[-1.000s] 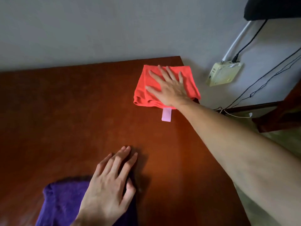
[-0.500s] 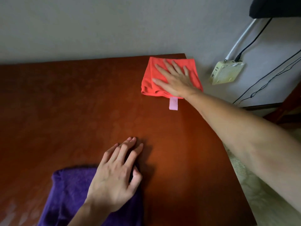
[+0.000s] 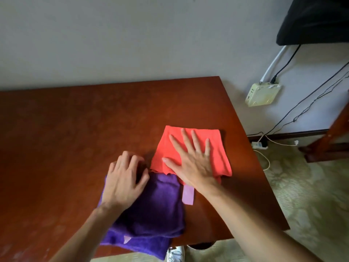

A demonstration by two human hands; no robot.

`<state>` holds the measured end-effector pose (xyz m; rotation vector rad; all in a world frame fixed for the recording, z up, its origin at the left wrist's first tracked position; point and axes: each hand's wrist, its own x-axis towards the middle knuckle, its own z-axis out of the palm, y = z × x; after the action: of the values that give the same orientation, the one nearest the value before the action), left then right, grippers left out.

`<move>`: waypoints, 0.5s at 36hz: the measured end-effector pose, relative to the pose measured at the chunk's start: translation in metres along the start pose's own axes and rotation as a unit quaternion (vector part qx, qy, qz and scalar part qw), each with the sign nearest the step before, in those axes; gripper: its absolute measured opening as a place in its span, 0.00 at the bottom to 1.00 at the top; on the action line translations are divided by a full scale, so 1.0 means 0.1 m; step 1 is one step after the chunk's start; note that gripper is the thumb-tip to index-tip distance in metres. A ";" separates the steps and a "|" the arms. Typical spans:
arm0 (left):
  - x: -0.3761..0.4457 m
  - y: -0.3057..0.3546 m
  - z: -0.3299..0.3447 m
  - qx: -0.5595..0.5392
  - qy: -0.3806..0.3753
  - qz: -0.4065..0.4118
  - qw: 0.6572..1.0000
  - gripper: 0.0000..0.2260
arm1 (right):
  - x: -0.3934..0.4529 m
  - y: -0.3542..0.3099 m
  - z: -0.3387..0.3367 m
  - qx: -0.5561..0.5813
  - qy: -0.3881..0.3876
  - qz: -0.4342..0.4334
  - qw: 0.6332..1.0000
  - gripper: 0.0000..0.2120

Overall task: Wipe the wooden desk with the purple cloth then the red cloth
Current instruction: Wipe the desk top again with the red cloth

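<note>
1. The wooden desk is a reddish-brown top that fills the left and middle of the view, its far edge against a pale wall and its right corner out over patterned flooring.
2. The red cloth lies folded flat on the desk's right part, near the right edge.
3. The right hand lies palm down on the red cloth, fingers spread wide and straight, gripping nothing.
4. A pale pink tag sticks out from under the red cloth's near edge, just below the right wrist. No writing on it can be read.
5. The purple cloth lies folded at the desk's near edge, just left of and nearer than the red cloth. Its far right corner touches or slips slightly under the red cloth's near edge, and its near corner hangs past the desk's edge.
6. The left hand rests on the purple cloth's far left corner, fingers loosely curled with the tips on the wood beyond the cloth; it pinches nothing.
7. A small pinkish label shows on the purple cloth's near fold, too small to read.
8. On the wall at right hangs a cream box with a white and a black cable plugged into its top; no brand is legible.
9. A white power strip lies on the floor by the skirting.
</note>
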<state>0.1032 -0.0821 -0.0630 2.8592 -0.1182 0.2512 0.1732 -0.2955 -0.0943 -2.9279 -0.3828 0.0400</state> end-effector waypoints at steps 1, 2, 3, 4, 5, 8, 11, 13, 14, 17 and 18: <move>0.02 -0.14 -0.02 0.014 -0.010 -0.015 1.000 0.16 | 0.04 0.00 -0.01 -0.008 -0.007 0.000 1.000 0.39; 0.05 -0.29 -0.05 0.021 -0.020 -0.033 0.999 0.18 | 0.09 0.00 -0.02 -0.013 -0.012 -0.002 1.000 0.39; 0.08 -0.43 -0.07 0.022 -0.030 -0.051 0.998 0.20 | 0.15 0.00 -0.02 -0.016 -0.016 -0.005 1.000 0.39; 0.12 -0.56 -0.10 0.020 -0.037 -0.067 0.997 0.22 | 0.22 -0.01 -0.02 -0.017 -0.018 -0.008 1.000 0.39; 0.17 -0.68 -0.12 0.019 -0.045 -0.078 0.996 0.24 | 0.31 -0.02 -0.02 -0.017 -0.018 -0.011 1.000 0.39; 0.27 -0.98 -0.13 0.025 -0.079 -0.079 0.993 0.27 | 0.67 -0.06 -0.01 -0.011 -0.003 -0.017 1.000 0.40; 0.26 -1.12 -0.07 0.028 -0.098 -0.053 0.993 0.26 | 1.10 -0.10 -0.01 -0.008 0.003 -0.024 1.000 0.39; 0.22 -1.12 -0.03 0.022 -0.108 -0.049 0.993 0.25 | 1.43 -0.10 -0.02 -0.006 0.001 -0.028 1.000 0.37; 0.21 -1.13 -0.02 0.019 -0.111 -0.048 0.992 0.25 | 1.60 -0.10 -0.03 -0.003 0.005 -0.026 1.000 0.36; 0.23 -1.16 -0.02 0.011 -0.122 -0.049 0.991 0.25 | 2.11 -0.14 -0.04 -0.006 0.009 -0.010 1.000 0.36; 0.23 -1.16 -0.01 0.011 -0.123 -0.049 0.991 0.25 | 2.25 -0.15 -0.05 -0.008 0.004 -0.002 1.000 0.36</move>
<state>0.1375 0.0287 -0.0877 2.8958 -0.0233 -0.1217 0.3875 -0.2248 -0.0869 -2.9425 -0.3886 0.0237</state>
